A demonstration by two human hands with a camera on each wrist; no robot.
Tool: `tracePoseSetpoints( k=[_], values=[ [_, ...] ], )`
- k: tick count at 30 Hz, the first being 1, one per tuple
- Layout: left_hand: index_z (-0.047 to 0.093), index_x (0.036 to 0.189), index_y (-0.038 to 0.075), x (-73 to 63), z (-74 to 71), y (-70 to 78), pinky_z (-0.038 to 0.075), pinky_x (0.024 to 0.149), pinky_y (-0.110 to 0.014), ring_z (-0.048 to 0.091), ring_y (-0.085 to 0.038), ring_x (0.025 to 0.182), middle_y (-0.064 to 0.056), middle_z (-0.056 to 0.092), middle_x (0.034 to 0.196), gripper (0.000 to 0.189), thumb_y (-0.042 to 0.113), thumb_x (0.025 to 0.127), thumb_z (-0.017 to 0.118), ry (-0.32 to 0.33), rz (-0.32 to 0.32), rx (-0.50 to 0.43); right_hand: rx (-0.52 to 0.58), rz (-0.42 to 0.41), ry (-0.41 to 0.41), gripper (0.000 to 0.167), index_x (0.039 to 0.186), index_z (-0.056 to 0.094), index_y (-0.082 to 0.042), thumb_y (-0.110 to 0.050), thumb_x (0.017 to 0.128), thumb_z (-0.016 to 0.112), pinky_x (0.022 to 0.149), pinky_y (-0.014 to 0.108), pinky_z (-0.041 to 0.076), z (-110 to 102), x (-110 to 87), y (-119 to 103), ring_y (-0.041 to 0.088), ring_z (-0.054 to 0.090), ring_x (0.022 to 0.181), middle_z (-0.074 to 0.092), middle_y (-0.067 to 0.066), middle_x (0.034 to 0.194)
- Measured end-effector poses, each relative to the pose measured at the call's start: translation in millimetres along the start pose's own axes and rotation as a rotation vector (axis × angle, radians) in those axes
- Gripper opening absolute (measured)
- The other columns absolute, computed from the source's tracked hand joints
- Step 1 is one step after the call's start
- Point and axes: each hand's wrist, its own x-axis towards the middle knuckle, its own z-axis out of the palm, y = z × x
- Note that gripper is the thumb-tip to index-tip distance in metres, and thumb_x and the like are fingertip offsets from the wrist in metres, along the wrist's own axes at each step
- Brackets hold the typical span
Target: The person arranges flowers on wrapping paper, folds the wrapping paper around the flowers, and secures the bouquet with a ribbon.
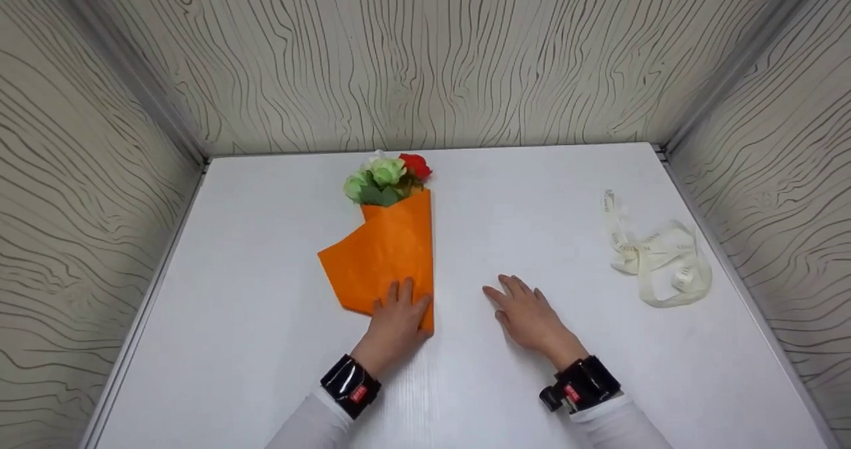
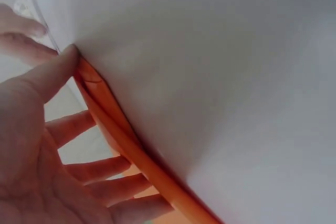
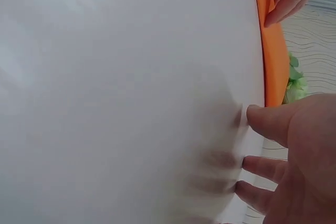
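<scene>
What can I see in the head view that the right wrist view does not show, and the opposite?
Only head: the pale ribbon, the red flower and the black wristbands.
Only right wrist: the palm side of the right hand, close up.
Both: the right hand itself, the left hand touching the orange paper, green flowers, the white table and the patterned wall.

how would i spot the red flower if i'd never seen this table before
On the white table, left of centre in the head view, lies a folded wrap of orange paper. Flowers stick out of its far end, towards the patterned wall. The red flower is at that bunch's right side, its colour unlike the pale green flowers beside it.
</scene>
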Motion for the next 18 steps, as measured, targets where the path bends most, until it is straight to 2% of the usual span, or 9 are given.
tracePoseSetpoints(
  k=[7,12,18],
  values=[
    [0.047,0.129,0.02,3.7,-3.4,-42.9,0.036,0.083,-0.059,0.029,-0.041,0.12,-0.019,0.031,0.133,0.059,0.041,0.077,0.065,-0.04,-0.056,-0.116,0.029,-0.004,-0.018,0.045,0.132,0.042,-0.018,-0.021,0.089,0.053,0.091,0.058,0.029,2,-0.5,1,0.032,0.026,0.126,0.031,0.014,0.138],
    [0.046,0.13,0.024,-0.5,-9.3,-76.0,0.028,0.092,-0.058,0.021,-0.036,0.127,-0.015,0.025,0.14,0.058,0.04,0.077,0.065,-0.097,-0.131,-0.222,0.05,0.009,-0.033,0.045,0.133,0.041,-0.019,-0.021,0.09,0.052,0.093,0.058,0.026,3,-2.0,0,0.032,0.023,0.128,0.029,0.014,0.139],
    [0.046,0.129,0.028,-5.7,-13.8,-108.6,0.022,0.098,-0.053,0.015,-0.03,0.13,-0.009,0.021,0.143,0.058,0.037,0.076,0.067,-0.116,-0.195,-0.315,0.06,0.017,-0.03,0.046,0.134,0.04,-0.019,-0.02,0.09,0.052,0.093,0.059,0.023,3,-3.1,0,0.033,0.021,0.128,0.028,0.014,0.14]
  ],
)
